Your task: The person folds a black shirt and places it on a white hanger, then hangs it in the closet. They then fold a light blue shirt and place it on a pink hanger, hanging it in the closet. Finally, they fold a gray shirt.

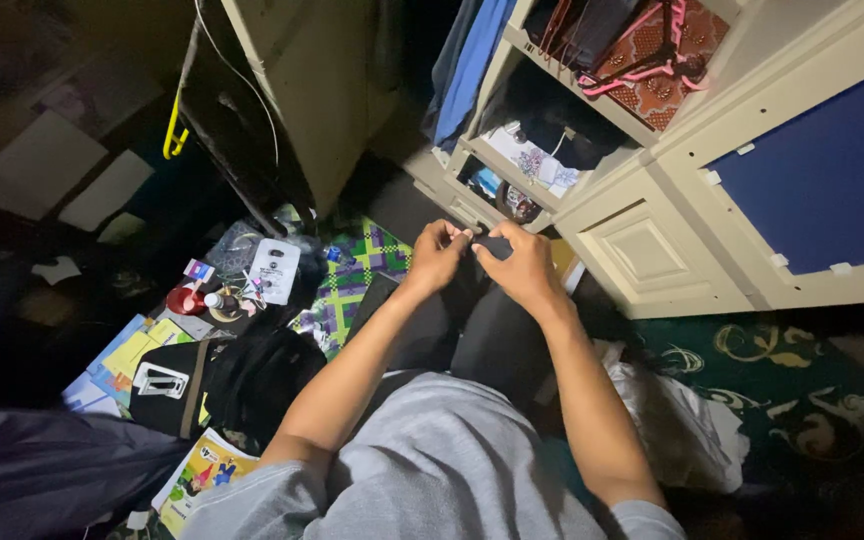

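Hands meet over the lap, right by the cabinet point(652, 250): left hand point(435, 258) and right hand point(522, 265) both pinch a small dark object point(492, 245), fingers curled tight. Guess it's held up close because the room's so dim.

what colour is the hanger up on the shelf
Pink; the hanger lies on red patterned cloth, in the head view.

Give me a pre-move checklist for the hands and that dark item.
1. Left hand on the dark item: ok, fingertips pinch its left end.
2. Right hand on it: ok, fingers wrap its right end.
3. Item clear of the cabinet: cannot tell, too dim.
4. What the item is: cannot tell.
5. Floor by the left arm: not ok, books and a bag crowd it.
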